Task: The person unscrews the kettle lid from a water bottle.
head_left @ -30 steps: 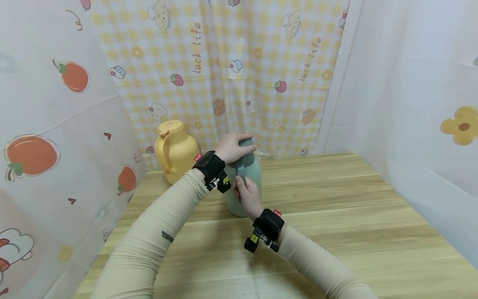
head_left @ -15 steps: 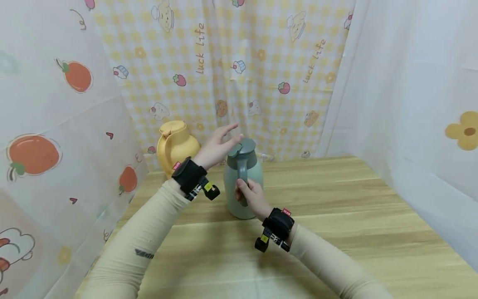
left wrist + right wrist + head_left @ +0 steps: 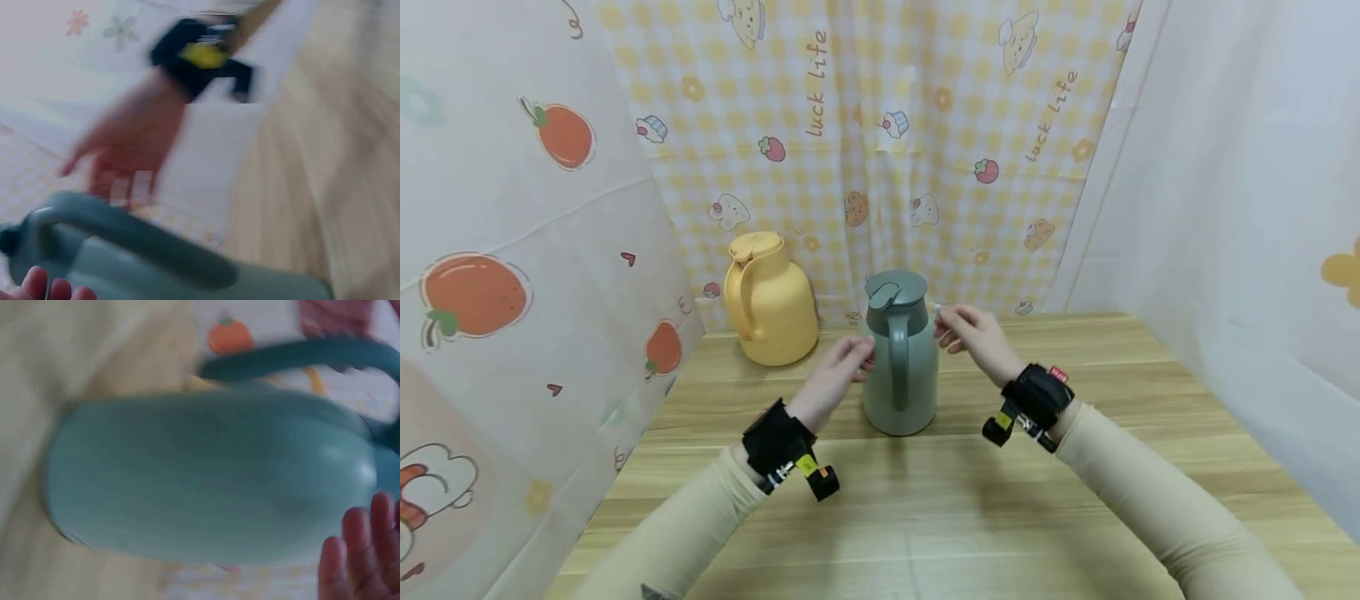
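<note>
In the middle of the head view, the green jug [image 3: 921, 375] stands upright on the wooden table [image 3: 1075, 392], its handle [image 3: 898, 362] toward the viewer; the left hand [image 3: 831, 375], fingers loosely bent, is at its left edge, contact unclear, while the right hand [image 3: 983, 340], relaxed and half-curled, is beside its upper right. In the left wrist view, left fingertips show at lower left, below the handle. In the right wrist view, nearly straight right fingers lie side by side at lower right, near the jug's upper end.

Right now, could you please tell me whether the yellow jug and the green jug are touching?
Apart: the head view shows a strip of curtain and wooden tabletop between the yellow jug and the green jug.
</note>
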`<state>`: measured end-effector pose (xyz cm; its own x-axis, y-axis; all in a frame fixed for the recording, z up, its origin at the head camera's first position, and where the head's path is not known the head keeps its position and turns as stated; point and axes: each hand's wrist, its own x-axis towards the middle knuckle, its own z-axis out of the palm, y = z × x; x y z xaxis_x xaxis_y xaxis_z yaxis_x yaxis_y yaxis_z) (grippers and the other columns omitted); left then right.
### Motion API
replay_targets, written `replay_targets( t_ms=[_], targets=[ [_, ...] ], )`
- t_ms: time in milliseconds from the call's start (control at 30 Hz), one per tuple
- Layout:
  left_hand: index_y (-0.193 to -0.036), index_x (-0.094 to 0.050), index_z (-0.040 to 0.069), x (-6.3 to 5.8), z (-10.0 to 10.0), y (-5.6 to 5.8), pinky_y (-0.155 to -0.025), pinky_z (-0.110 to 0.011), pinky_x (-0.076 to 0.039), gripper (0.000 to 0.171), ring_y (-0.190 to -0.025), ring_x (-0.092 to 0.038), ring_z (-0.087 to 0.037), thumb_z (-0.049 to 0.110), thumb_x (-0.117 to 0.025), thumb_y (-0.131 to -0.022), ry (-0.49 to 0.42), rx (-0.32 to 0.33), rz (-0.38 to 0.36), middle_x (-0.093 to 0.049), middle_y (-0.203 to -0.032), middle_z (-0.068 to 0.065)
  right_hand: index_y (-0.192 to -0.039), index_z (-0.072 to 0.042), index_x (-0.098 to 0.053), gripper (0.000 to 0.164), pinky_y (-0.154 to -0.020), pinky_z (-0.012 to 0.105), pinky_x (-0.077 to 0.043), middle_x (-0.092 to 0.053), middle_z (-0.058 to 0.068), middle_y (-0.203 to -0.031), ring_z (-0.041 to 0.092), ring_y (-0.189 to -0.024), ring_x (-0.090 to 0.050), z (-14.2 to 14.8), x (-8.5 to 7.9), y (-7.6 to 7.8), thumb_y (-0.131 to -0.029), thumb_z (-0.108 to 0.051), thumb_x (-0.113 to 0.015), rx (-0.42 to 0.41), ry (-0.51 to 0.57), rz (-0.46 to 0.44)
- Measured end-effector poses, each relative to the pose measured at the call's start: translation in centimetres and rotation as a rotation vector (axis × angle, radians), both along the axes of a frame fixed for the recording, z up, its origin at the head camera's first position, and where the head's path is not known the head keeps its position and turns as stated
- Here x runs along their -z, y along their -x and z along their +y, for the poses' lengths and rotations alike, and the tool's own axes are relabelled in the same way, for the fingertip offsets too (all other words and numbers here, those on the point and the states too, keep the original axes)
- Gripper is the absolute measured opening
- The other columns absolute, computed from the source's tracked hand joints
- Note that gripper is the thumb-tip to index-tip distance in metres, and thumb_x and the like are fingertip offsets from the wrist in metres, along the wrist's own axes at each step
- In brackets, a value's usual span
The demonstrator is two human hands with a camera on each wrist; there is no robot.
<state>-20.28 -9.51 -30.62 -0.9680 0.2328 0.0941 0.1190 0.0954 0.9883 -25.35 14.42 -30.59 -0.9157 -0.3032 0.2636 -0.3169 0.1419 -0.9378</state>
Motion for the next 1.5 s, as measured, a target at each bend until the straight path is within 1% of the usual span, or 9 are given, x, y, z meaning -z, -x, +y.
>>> replay_targets(
  t_ms=[167, 267, 500, 600, 667, 733, 833, 1233, 1500],
  targets=[
    [-0.122, -0.053, -0.008, 1.3, 2.3, 0.2, -0.099, -0.044, -0.038, 0.045, -0.105, -0.056, -0.025, 0.032, -0.038, -0.106, -0.018, 0.116, -0.01, -0.06, -0.111, -0.016, -0.124, 0.004, -0.054, 0.04, -0.08, 0.037, -0.049, -0.058, 0.019, -0.113, 0.026, -0.096, -0.058, 0.1, -4.0, 1.2, -0.102, -0.029, -0.049, 0.05, -0.16, 0.024],
    [-0.114, -0.054, -0.006, 1.9, 3.2, 0.5, -0.092, -0.038, -0.042, 0.044, -0.093, -0.059, -0.021, 0.032, -0.034, -0.107, -0.084, 0.184, 0.003, -0.063, -0.095, -0.011, -0.131, -0.001, -0.053, 0.046, -0.086, 0.039, -0.046, -0.057, 0.016, -0.121, 0.029, -0.107, -0.056, -0.7, -6.0, 1.7, -0.101, -0.036, -0.05, 0.056, -0.304, 0.039],
    [-0.088, -0.045, 0.007, 2.9, 4.6, 1.1, -0.071, -0.032, -0.039, 0.04, -0.068, -0.044, -0.019, 0.039, -0.03, -0.107, -0.166, 0.24, 0.077, -0.041, -0.071, -0.003, -0.135, 0.0, -0.052, 0.059, -0.095, 0.043, -0.044, -0.056, 0.018, -0.13, 0.03, -0.116, -0.054, -3.4, -10.5, 2.2, -0.097, -0.046, -0.051, -0.024, -0.743, 0.125],
    [-0.087, -0.045, 0.007, 2.8, 4.8, 1.2, -0.07, -0.031, -0.039, 0.041, -0.067, -0.044, -0.019, 0.04, -0.03, -0.107, -0.165, 0.24, 0.105, -0.041, -0.07, -0.004, -0.095, -0.003, -0.067, 0.048, -0.071, 0.032, -0.047, -0.064, 0.01, -0.087, 0.02, -0.076, -0.06, -4.9, -11.8, 2.6, -0.095, -0.049, -0.054, -0.02, -0.898, 0.182],
    [-0.086, -0.044, 0.007, 2.9, 4.9, 1.3, -0.07, -0.031, -0.038, 0.042, -0.067, -0.043, -0.02, 0.04, -0.029, -0.107, -0.168, 0.242, 0.104, -0.04, -0.069, -0.004, -0.066, -0.008, -0.057, 0.05, -0.056, 0.027, -0.039, -0.05, 0.001, -0.061, 0.013, -0.053, -0.044, -6.0, -12.2, 2.7, -0.093, -0.051, -0.057, -0.004, -0.988, 0.207],
    [-0.084, -0.044, 0.006, 3.0, 4.9, 1.3, -0.069, -0.032, -0.037, 0.043, -0.066, -0.042, -0.021, 0.04, -0.029, -0.107, -0.164, 0.247, 0.095, -0.039, -0.069, -0.005, -0.057, -0.013, -0.039, 0.056, -0.05, 0.027, -0.029, -0.031, -0.003, -0.053, 0.011, -0.046, -0.028, -7.0, -12.3, 2.5, -0.092, -0.053, -0.057, 0.007, -1.065, 0.201],
    [-0.082, -0.043, 0.006, 3.1, 4.8, 1.2, -0.069, -0.033, -0.036, 0.044, -0.066, -0.04, -0.022, 0.041, -0.03, -0.106, -0.172, 0.254, 0.061, -0.038, -0.068, -0.005, -0.056, -0.016, -0.036, 0.056, -0.048, 0.026, -0.031, -0.03, -0.005, -0.051, 0.01, -0.045, -0.029, -8.3, -12.2, 1.9, -0.093, -0.055, -0.054, 0.014, -1.157, 0.202],
    [-0.082, -0.045, 0.006, 3.1, 4.3, 1.5, -0.068, -0.032, -0.036, 0.045, -0.064, -0.041, -0.019, 0.042, -0.032, -0.106, -0.162, 0.249, 0.02, -0.038, -0.066, -0.004, -0.052, -0.018, -0.031, 0.054, -0.042, 0.026, -0.024, -0.024, -0.005, -0.048, 0.01, -0.041, -0.022, -9.1, -10.5, 1.1, -0.092, -0.046, -0.054, 0.106, -1.148, 0.414],
    [-0.083, -0.046, 0.006, 3.1, 4.1, 1.7, -0.068, -0.031, -0.036, 0.045, -0.064, -0.04, -0.018, 0.043, -0.031, -0.106, -0.163, 0.3, 0.049, -0.038, -0.066, -0.004, -0.055, -0.015, -0.03, 0.049, -0.046, 0.027, -0.025, -0.021, -0.004, -0.05, 0.011, -0.044, -0.018, -8.8, -9.7, 1.8, -0.091, -0.035, -0.056, 0.036, -1.009, 0.407]
  ],
)
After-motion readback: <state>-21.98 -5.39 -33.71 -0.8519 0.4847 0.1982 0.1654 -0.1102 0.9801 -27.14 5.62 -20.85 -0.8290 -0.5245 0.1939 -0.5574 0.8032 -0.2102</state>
